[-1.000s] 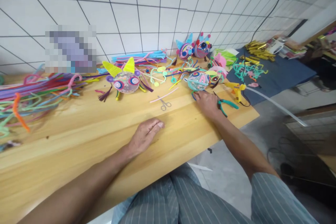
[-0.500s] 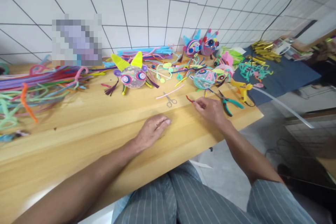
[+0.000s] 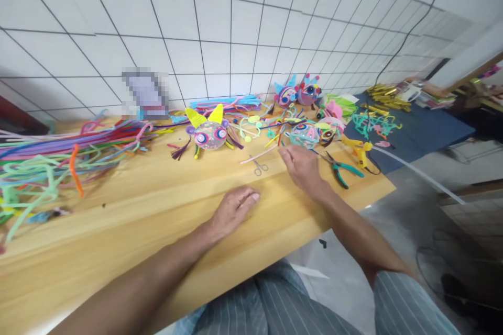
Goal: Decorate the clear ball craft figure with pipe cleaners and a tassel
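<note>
Left hand (image 3: 234,210) is rested on the desk (image 3: 149,241); its grip is loosely closed, nothing seen in it. Right hand (image 3: 302,168) is held farther out; whether anything is pinched in its grip cannot be told. Scissors (image 3: 261,169) are laid farther out than the left hand, left of the right one, crossed by a pink pipe cleaner (image 3: 271,151) whose right end is pointed toward the right hand. Teal-handled pliers (image 3: 340,169) are placed right of that hand, a yellow glue gun (image 3: 359,151) just beyond. A teal-striped ball (image 3: 304,137) is set directly beyond the right hand. A yellow-horned ball (image 3: 211,135) is placed farther left, near heaped pipe cleaners (image 3: 94,144). Two decorated balls (image 3: 308,94) are stood by the tiled wall (image 3: 243,57).
</note>
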`<state>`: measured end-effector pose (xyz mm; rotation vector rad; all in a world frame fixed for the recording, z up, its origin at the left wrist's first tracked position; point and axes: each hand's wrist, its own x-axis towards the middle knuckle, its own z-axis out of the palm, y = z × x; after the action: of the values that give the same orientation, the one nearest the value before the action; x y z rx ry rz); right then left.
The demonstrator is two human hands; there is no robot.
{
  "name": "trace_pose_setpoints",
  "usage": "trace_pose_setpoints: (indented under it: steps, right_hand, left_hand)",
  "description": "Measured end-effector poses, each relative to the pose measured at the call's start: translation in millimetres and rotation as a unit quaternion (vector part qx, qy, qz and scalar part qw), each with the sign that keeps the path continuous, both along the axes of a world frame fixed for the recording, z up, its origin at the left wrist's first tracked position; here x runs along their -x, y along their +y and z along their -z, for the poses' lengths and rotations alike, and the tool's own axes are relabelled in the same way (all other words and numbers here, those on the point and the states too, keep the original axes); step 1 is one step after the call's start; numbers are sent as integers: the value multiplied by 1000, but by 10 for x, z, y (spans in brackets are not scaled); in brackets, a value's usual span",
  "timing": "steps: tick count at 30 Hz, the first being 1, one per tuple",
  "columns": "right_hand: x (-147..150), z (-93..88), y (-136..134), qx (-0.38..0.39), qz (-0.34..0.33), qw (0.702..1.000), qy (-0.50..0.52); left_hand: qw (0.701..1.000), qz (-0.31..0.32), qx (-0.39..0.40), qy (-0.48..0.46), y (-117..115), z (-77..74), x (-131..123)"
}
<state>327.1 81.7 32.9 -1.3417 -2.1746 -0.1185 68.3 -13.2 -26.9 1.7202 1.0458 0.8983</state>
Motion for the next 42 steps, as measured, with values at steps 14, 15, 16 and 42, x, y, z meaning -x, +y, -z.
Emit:
trace_pose_setpoints:
  steps: [14,15,16,42]
  right_hand:
    - [1122,478,-367,-48,-390,917,-62]
    - [1123,508,-363,-63,-398,914,-43]
    - [1111,530,-363,-72,-403,912,-23]
    - [942,586,-313,-122,-433,891,54]
  left_hand:
    - [968,-120,53,-214,28,8,69]
    - [966,-128,61,-215,30,7,63]
    - [967,-131,63,-210,25,3,52]
    - [983,-127,-126,-45,22,134,-84]
